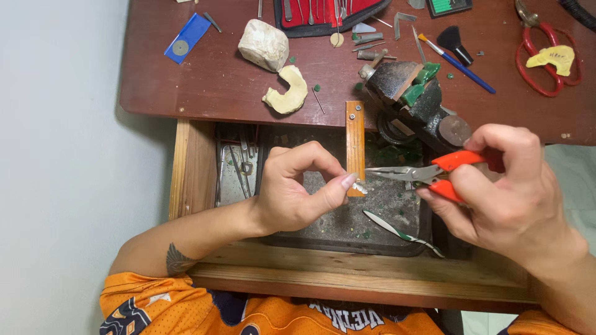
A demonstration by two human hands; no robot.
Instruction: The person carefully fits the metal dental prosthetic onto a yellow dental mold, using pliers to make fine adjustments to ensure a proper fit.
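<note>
Behind the left hand (292,195), a wooden peg (355,146) and vise (413,102) crowd the pliers (428,174).

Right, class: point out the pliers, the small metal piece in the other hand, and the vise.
pliers (428,174), head view, on the pivot by the orange handles
small metal piece (360,186), head view, on its exposed end
vise (410,93), head view, on the dark body

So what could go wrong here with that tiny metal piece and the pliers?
1. The small metal piece is pinched only at the left hand fingertips; it might slip into the debris-filled tray.
2. The pliers in the right hand point at those fingertips and could nip them.
</note>
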